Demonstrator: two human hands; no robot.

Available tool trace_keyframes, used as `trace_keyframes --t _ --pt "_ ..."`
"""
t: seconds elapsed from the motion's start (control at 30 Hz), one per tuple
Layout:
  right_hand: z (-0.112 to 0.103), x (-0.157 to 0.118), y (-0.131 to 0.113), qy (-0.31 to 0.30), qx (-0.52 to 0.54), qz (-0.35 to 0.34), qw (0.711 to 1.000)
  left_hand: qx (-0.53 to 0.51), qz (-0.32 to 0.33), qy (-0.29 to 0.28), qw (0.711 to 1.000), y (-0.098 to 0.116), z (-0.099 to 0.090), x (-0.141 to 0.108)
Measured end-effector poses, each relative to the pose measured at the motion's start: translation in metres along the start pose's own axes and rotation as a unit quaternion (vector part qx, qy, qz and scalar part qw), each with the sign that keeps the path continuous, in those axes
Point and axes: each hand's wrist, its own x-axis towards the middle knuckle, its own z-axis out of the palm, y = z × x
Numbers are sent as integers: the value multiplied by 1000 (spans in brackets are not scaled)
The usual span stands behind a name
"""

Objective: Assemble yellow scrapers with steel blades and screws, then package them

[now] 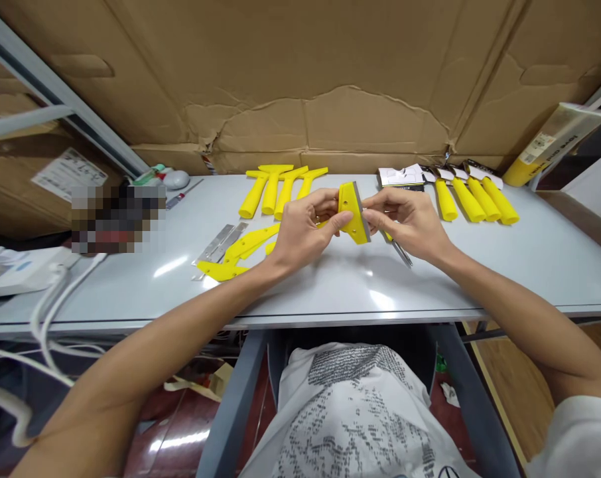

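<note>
My left hand (305, 226) pinches a yellow scraper head (351, 216) between thumb and fingers, raised above the table. Along its right side runs a straight grey metal blade (363, 211). The fingers of my right hand (407, 219) are closed at that blade's edge. A slim metal tool (402, 253) with a bit of yellow shows below my right hand, partly hidden by it. Left of my left hand lie loose yellow plates (251, 242) and flat metal blades (221, 244). Behind it, several yellow scraper handles (269, 192) lie in a row.
At the back right several yellow-handled scrapers (472, 199) lie with dark-and-white covers on their heads. A clear-and-yellow tube (549, 146) leans in the right corner. Cardboard (310, 60) walls the back. White cables (56, 312) hang at the left of the table (171, 292).
</note>
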Motion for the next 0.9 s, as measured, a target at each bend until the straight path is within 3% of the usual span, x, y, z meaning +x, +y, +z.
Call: trace_keyframes --t 0.27,0.47,0.57,0.63,0.73,0.77,0.83,0.9 --pt "-8 0 -1 -122 -21 66 990 -31 10 14 999 4 -4 5" --pt "2 -3 -4 -86 -21 70 994 -14 -3 -32 999 11 -6 4" --pt "-3 1 -3 -111 -24 74 991 -4 -13 -56 998 13 -8 4" --pt "-19 7 -5 -97 -22 62 993 2 -9 -59 998 13 -9 5" --pt "-61 15 -10 15 -71 10 997 14 -3 -69 998 13 -11 7" --pt "-78 18 -10 24 -113 14 993 18 -4 -75 997 13 -11 7" --pt "-106 23 -7 -30 -246 77 966 27 -5 -87 996 13 -12 8" --pt "-124 26 2 -156 -348 142 913 33 -8 -96 995 12 -13 8"
